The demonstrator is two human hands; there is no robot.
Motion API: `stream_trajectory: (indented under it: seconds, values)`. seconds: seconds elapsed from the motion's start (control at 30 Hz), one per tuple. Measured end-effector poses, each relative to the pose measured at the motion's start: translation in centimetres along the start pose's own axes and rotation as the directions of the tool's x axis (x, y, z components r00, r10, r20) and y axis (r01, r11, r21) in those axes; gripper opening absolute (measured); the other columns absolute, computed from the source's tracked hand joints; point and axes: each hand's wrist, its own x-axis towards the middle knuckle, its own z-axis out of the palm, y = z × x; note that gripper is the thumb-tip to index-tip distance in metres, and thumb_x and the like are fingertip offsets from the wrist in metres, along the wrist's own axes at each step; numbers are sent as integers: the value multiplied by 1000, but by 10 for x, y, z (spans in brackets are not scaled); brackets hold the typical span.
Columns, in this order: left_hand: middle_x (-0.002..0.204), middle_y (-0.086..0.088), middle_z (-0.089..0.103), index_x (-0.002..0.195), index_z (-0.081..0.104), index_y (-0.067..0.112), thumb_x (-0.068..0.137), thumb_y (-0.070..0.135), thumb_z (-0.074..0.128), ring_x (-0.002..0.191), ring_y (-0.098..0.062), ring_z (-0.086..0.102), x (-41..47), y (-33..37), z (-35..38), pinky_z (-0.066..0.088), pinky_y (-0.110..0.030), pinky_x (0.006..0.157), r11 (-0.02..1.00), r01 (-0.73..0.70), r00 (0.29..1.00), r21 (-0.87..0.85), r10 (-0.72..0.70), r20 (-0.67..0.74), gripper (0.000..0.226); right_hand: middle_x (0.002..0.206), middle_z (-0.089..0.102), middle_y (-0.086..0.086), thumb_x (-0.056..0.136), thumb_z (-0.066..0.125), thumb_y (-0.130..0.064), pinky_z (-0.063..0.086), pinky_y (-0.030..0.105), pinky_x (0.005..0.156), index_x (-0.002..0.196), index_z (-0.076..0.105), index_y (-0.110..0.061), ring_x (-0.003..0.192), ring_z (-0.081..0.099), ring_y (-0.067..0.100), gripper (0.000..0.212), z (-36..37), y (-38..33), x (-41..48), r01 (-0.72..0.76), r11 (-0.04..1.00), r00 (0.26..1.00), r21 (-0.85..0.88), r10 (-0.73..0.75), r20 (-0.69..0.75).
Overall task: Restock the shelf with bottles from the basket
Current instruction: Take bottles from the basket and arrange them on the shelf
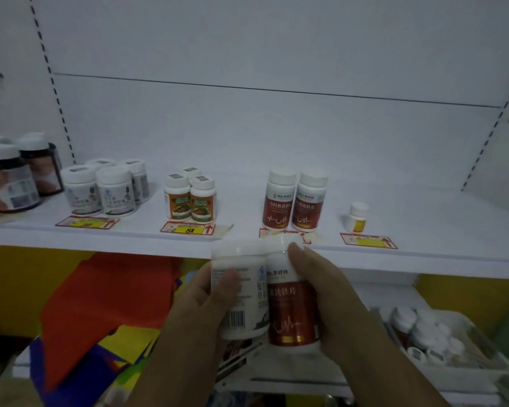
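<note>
My left hand (pixel 202 301) grips a white bottle (pixel 241 292) with a barcode on its label. My right hand (pixel 323 292) grips a red-labelled bottle (pixel 291 312) with a white cap. The two bottles touch side by side, just below the front edge of the white shelf (pixel 409 212). On the shelf stand two matching red-labelled bottles (pixel 294 201), a group of white bottles (pixel 103 186), three orange-labelled bottles (pixel 190 198) and one small white bottle (pixel 356 217). The white basket (pixel 494 368) with several bottles sits at the lower right.
Dark jars (pixel 12 174) stand at the shelf's far left. Price tags (pixel 188 229) lie along the shelf's front edge. Red, yellow and blue fabric (pixel 100 312) lies on the lower shelf at left. The upper shelf's right half holds only the small bottle.
</note>
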Motion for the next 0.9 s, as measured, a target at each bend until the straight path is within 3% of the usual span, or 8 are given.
stream_trajectory:
  seconds: [0.1, 0.2, 0.33, 0.4, 0.5, 0.6, 0.7, 0.9]
  values:
    - [90, -8, 77, 81, 78, 29, 14, 50, 91, 79, -22, 74, 21, -1, 2, 57, -28, 55, 1000, 8, 1000, -15, -8, 0, 71, 103, 73, 13, 65, 73, -40, 54, 50, 84, 104, 67, -16, 95, 69, 34, 47, -8, -6, 16, 10, 998, 1000, 59, -10, 0]
    - [91, -8, 77, 80, 77, 31, 12, 49, 91, 81, -24, 74, 45, 5, 10, 57, -29, 55, 999, -12, 1000, 39, 12, 11, 72, 101, 73, 11, 68, 65, -47, 52, 53, 89, 95, 69, -22, 95, 69, 31, 37, -15, -25, 37, 118, 990, 993, -82, -118, 12]
    - [90, -8, 77, 84, 77, 29, 12, 43, 93, 78, -23, 74, 84, 30, 22, 57, -28, 54, 980, -158, 987, 125, 159, 0, 75, 89, 73, 13, 63, 61, -63, 59, 47, 75, 80, 68, -20, 82, 72, 30, 46, -29, -84, 64, 350, 908, 935, -232, -353, 29]
    - [88, -8, 77, 88, 76, 23, 20, 27, 92, 76, -22, 74, 102, 42, 24, 57, -27, 53, 955, -234, 969, 182, 245, -38, 70, 87, 74, 6, 56, 60, -68, 59, 36, 70, 75, 70, -25, 81, 72, 21, 48, -40, -127, 82, 510, 824, 853, -246, -522, 20]
    - [94, -10, 76, 104, 67, 17, 56, 11, 70, 84, -24, 73, 123, 55, 26, 60, -33, 62, 929, -271, 952, 251, 297, -72, 48, 80, 74, -11, 67, 61, -63, 54, 20, 66, 74, 72, -28, 78, 70, 4, 38, -53, -186, 120, 627, 689, 759, -364, -646, 85]
    - [95, -11, 75, 108, 64, 15, 45, 6, 73, 86, -25, 72, 139, 57, 27, 57, -39, 74, 914, -269, 941, 303, 316, -119, 64, 72, 71, -12, 81, 61, -41, 52, 23, 64, 74, 69, -21, 74, 68, 5, 23, -64, -214, 170, 612, 677, 781, -409, -600, 177]
    - [89, -10, 76, 103, 65, 15, 50, 17, 65, 78, -21, 73, 153, 55, 28, 53, -42, 76, 917, -273, 930, 290, 329, -162, 53, 73, 71, -10, 88, 59, -26, 53, 25, 64, 80, 67, -19, 73, 68, 7, 12, -76, -216, 211, 554, 722, 832, -414, -455, 318]
    - [85, -6, 75, 108, 63, 12, 51, 19, 65, 76, -17, 72, 160, 58, 17, 60, -32, 66, 921, -256, 934, 293, 314, -172, 57, 107, 69, -3, 86, 62, -21, 55, 26, 78, 106, 66, -21, 99, 66, 14, 21, -80, -196, 249, 369, 656, 908, -659, -104, 405]
